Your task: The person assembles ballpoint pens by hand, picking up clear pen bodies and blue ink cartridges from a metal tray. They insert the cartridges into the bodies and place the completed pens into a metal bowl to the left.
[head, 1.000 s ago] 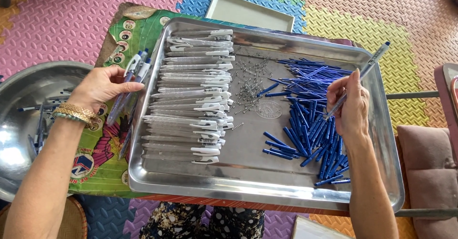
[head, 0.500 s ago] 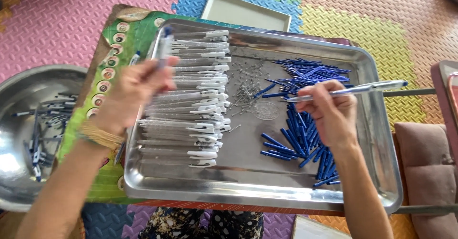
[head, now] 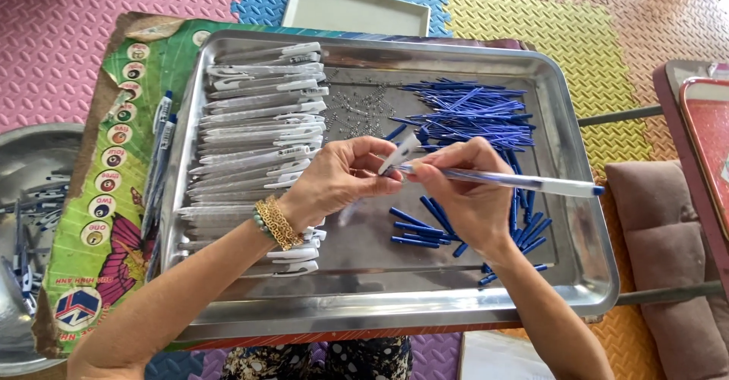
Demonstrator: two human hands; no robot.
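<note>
A big steel tray (head: 585, 220) sits on a low table over foam floor mats (head: 91, 23) in pink, blue and yellow. On its left side lies a long stack of clear pen barrels with white caps (head: 258, 129); to the right, a heap of blue refills (head: 467, 110), with more scattered lower down, and a small patch of tiny springs (head: 357, 114) between. Judging by these piles, most pens are not yet put together. A few finished-looking pens (head: 161, 133) lie off the tray's left edge, and more rest in a round steel basin (head: 26, 198).

Under the tray lies a flattened green cardboard sheet (head: 114, 220) with a column of round coloured badges and a butterfly picture.

Over the tray's middle, the left hand (head: 334, 179) pinches a white cap (head: 400, 154), while the right hand (head: 463, 190) grips a clear pen barrel (head: 531, 182) between pressed fingers.
</note>
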